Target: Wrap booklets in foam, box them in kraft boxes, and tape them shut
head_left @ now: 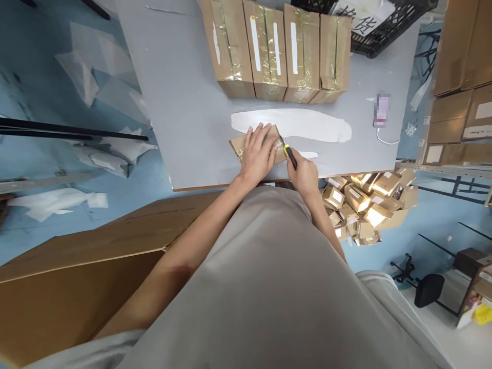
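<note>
A small taped cardboard box [236,145] lies at the front of the grey table, mostly covered by my left hand [258,149]. That hand rests flat on its top, fingers stretched out. My right hand [303,173] is wrapped round a black and yellow utility knife [291,156]. The knife's tip touches or nearly touches the right end of the box, beside my left fingertips; the exact contact is too small to tell. Behind the box lies a long white sheet [295,123], and a smaller white scrap [308,155] shows beside my right hand.
Several taped cartons [269,51] stand in a row at the table's back, beside a black crate [371,43]. A blurred device [381,110] with a cable lies right. A large open carton [115,241] is at my left; small boxes [369,202] are heaped right.
</note>
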{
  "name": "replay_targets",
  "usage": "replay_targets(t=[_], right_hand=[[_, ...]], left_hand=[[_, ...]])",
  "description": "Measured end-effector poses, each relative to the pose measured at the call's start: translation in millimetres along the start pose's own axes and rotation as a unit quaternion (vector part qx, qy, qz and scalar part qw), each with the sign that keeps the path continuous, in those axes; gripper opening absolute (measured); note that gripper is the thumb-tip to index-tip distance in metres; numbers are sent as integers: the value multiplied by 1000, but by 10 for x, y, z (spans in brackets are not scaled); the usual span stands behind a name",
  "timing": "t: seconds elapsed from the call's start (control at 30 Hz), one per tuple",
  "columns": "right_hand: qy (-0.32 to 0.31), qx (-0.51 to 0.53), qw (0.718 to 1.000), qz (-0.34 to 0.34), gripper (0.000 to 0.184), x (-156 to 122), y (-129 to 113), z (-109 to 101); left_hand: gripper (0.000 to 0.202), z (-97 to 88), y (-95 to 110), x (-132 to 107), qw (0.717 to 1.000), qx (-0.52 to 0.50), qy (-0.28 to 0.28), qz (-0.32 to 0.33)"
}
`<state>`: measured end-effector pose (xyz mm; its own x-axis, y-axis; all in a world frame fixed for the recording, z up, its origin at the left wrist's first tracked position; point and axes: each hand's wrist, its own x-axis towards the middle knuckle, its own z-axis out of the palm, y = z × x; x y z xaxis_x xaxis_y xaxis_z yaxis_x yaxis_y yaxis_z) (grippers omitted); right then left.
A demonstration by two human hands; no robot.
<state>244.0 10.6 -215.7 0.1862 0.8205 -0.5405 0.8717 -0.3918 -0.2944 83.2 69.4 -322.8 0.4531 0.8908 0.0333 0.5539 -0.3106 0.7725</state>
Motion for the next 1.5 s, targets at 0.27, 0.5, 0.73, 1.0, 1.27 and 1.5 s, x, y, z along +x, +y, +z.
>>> replay_targets(t=[0.27, 0.5, 0.73, 1.0, 1.27, 1.5], right_hand=[[-47, -64, 996, 39, 58, -41, -204, -95], [-48, -106, 991, 61, 57, -42, -405, -125], [-53, -132, 985, 100, 53, -67, -506, -129], [-52, -123, 981, 141, 46, -298, -488, -164], [-33, -115, 982, 144, 47, -517, -420, -121], [-18, -100, 989, 107, 50, -374, -486, -102]], left_hand=[[55, 2, -11, -7, 1000, 4, 9, -6], [56, 15, -23, 1, 1000, 0, 11, -5], [56, 43, -26, 36, 1000, -2, 1, -11], [60, 60, -49, 25, 999, -46, 9, 5], [64, -11, -24, 7, 997, -73, 1, 0], [61, 15, 0, 17, 996, -83, -4, -13]])
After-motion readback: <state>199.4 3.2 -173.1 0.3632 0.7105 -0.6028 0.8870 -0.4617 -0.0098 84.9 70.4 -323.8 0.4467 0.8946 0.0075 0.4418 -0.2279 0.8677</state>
